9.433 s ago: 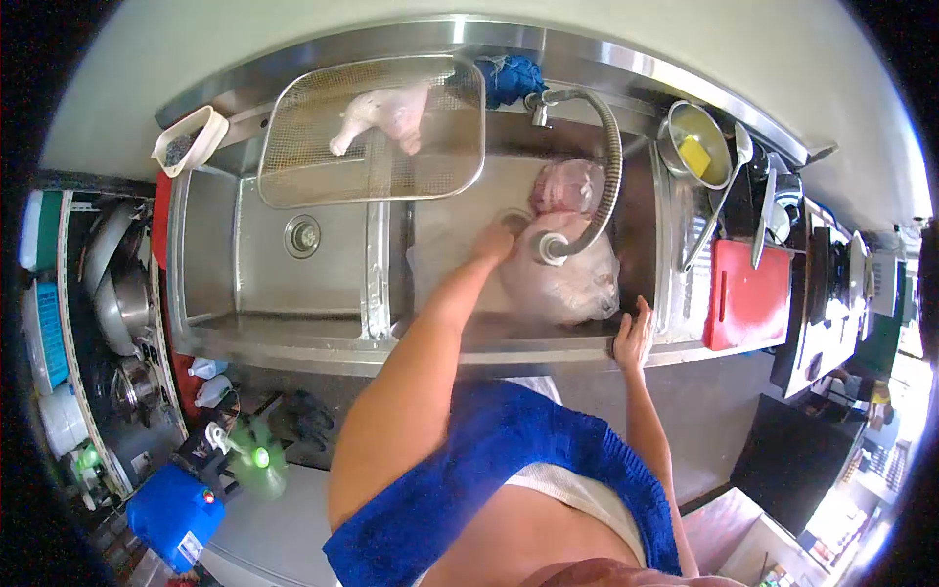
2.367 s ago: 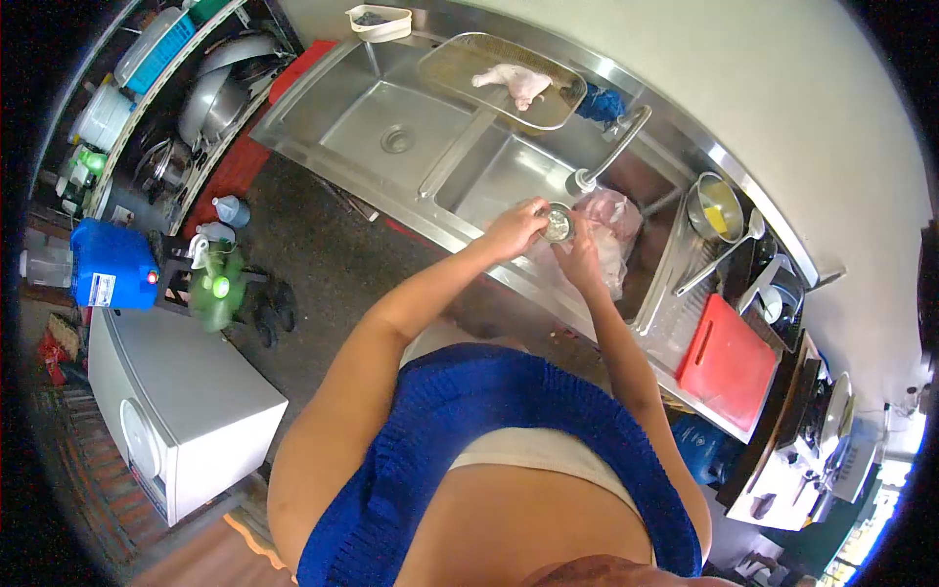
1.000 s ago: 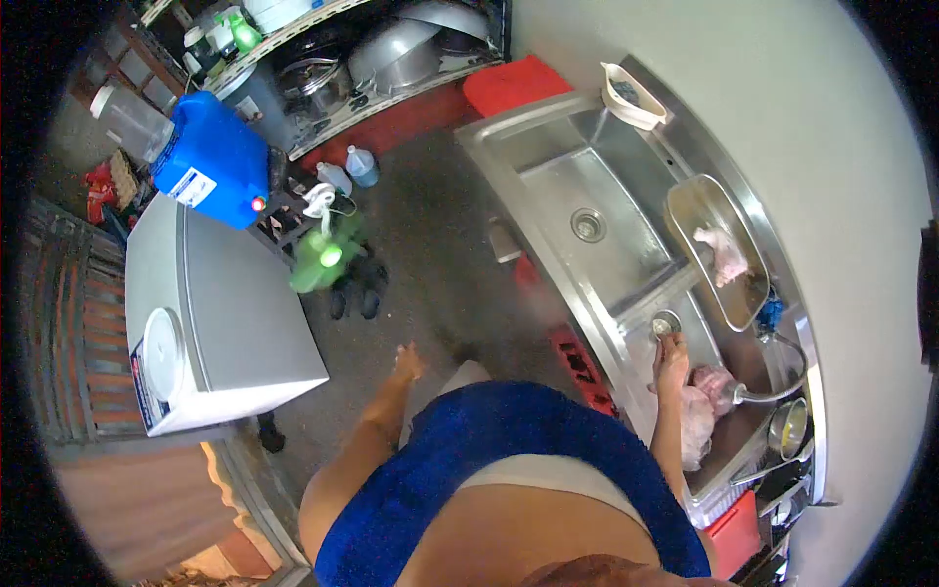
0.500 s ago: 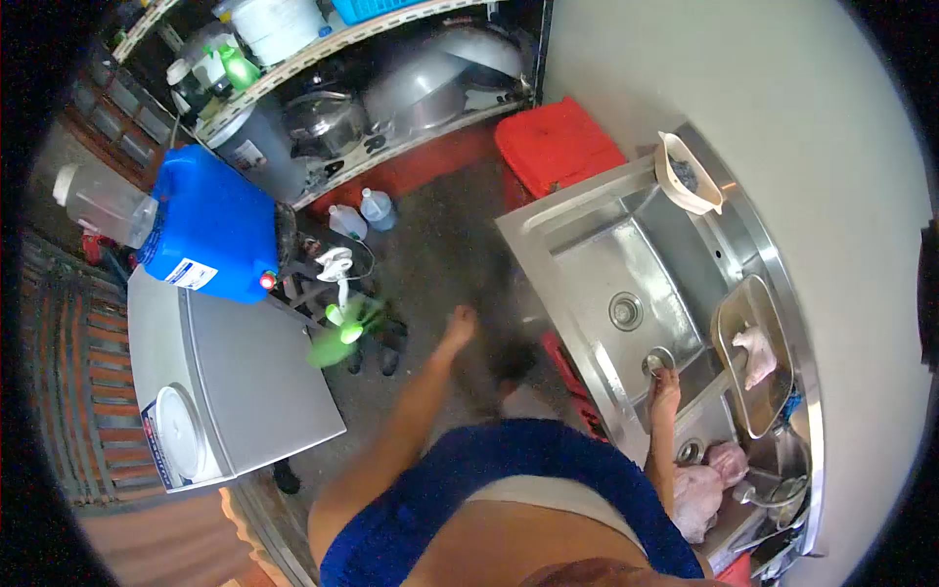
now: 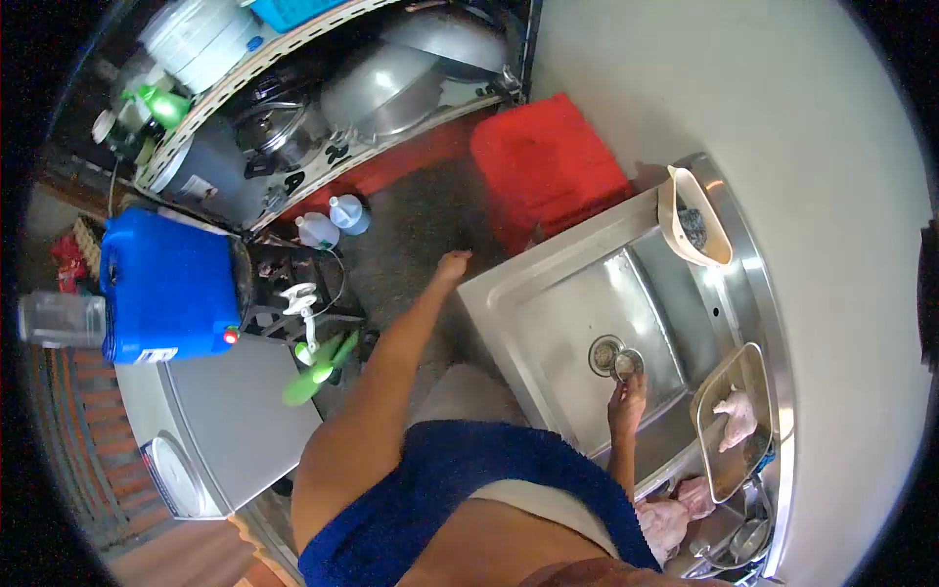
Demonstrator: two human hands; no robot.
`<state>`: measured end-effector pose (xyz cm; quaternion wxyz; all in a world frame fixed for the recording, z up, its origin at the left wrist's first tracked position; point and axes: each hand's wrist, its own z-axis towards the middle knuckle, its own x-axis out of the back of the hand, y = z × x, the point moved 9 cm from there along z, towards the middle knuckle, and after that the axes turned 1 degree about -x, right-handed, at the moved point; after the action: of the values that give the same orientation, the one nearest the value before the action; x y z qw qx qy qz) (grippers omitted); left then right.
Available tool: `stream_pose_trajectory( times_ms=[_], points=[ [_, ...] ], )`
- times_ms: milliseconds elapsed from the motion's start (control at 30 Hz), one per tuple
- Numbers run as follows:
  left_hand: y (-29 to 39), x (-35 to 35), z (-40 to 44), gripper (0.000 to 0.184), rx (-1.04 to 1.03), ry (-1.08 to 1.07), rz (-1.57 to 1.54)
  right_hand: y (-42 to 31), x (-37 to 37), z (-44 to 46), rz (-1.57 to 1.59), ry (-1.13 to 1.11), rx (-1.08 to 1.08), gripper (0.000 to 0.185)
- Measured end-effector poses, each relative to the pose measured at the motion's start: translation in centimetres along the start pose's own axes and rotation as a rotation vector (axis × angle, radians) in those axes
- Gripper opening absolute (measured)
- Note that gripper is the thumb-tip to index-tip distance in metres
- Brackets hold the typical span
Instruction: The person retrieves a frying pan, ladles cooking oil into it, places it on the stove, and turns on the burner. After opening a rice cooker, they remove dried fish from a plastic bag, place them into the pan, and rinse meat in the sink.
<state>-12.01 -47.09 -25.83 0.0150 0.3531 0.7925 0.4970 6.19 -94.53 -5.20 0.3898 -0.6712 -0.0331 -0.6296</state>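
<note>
My right hand (image 5: 628, 399) reaches over the large basin of the steel sink (image 5: 548, 333). Its fingers grip a small round metal sink strainer (image 5: 625, 366), right beside the drain hole (image 5: 605, 355) and overlapping its edge in view. My left hand (image 5: 453, 265) is stretched forward above the floor, left of the sink's front corner. Its fingers look loosely curled, with nothing seen in them. Raw chicken (image 5: 665, 526) lies in the smaller basin, partly hidden by my right arm. Another pale chicken piece (image 5: 736, 419) rests in a metal tray (image 5: 712, 470) on the sink's back ledge.
A cream caddy (image 5: 668, 210) with a grey scrubber stands at the sink's far corner. Beyond is a red bin (image 5: 548, 166). To the left are a blue water container (image 5: 171, 284), a green-bladed fan (image 5: 318, 377), two plastic jugs (image 5: 333, 223) and a pot shelf (image 5: 406, 127).
My right hand has carried the strainer forward, from the near edge of the large basin to the drain hole. My left hand has swung forward, and the view has shifted closer to the sink.
</note>
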Motion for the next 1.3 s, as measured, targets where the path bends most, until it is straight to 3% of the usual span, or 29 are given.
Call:
stream_pose_trajectory(
  times_ms=[100, 200, 300, 433, 533, 600, 733, 800, 867, 933, 1000, 1100, 1267, 1300],
  points=[
    [1.1, -4.4, 5.7, 0.041, 0.181, -0.134, -0.048, -1.5, -1.4, 1.6, 0.017, 0.020, -0.023, 0.015],
    [-2.4, -11.0, 17.3, 0.041, -0.171, -0.275, -0.123, -3.3, -2.2, 2.7, 0.013, 0.025, -0.057, 0.018],
    [3.4, -12.3, 14.3, 0.044, 0.262, -0.183, -0.303, -4.1, -3.0, 3.6, 0.006, 0.051, -0.094, 0.018],
    [0.6, -17.3, 20.1, 0.046, 0.363, -0.324, -0.463, -5.3, -2.9, 5.0, 0.000, 0.102, -0.205, 0.018],
    [-0.4, -17.5, 20.9, 0.045, 0.467, -0.251, -0.589, -7.4, -2.4, 6.2, -0.020, 0.129, -0.188, 0.017],
    [2.1, -16.9, 19.0, 0.047, 0.437, -0.413, -0.707, -8.8, -2.4, 7.0, -0.011, 0.152, -0.176, 0.017],
    [7.2, -13.9, 15.5, 0.042, 0.412, -0.438, -0.588, -10.4, -2.7, 8.1, 0.031, 0.164, -0.196, 0.017],
    [12.6, -11.2, 14.5, 0.045, 0.206, -0.429, -0.492, -11.6, -3.1, 9.3, 0.049, 0.167, -0.195, 0.017],
    [20.4, -10.4, 14.0, 0.048, -0.063, -0.487, -0.320, -15.0, -2.5, 11.7, 0.084, 0.203, -0.050, 0.017],
    [26.3, -12.0, 16.3, 0.048, -0.341, -0.547, 0.129, -18.0, -2.7, 14.8, 0.120, 0.181, 0.051, 0.018],
    [32.3, -12.8, 16.3, 0.050, -0.441, -0.466, 0.025, -20.8, -3.3, 18.8, 0.215, 0.148, 0.142, 0.016],
    [38.6, -14.8, 15.5, 0.047, -0.543, -0.547, -0.032, -24.7, -4.4, 25.6, 0.392, 0.076, 0.187, 0.015],
    [43.4, -17.0, 14.8, 0.042, -0.557, -0.622, -0.091, -27.2, -8.0, 35.6, 0.707, 0.021, 0.162, 0.008],
    [43.9, -17.0, 14.6, 0.044, -0.510, -0.656, -0.063, -25.3, -11.7, 37.5, 0.986, -0.176, 0.012, 0.013]
  ],
)
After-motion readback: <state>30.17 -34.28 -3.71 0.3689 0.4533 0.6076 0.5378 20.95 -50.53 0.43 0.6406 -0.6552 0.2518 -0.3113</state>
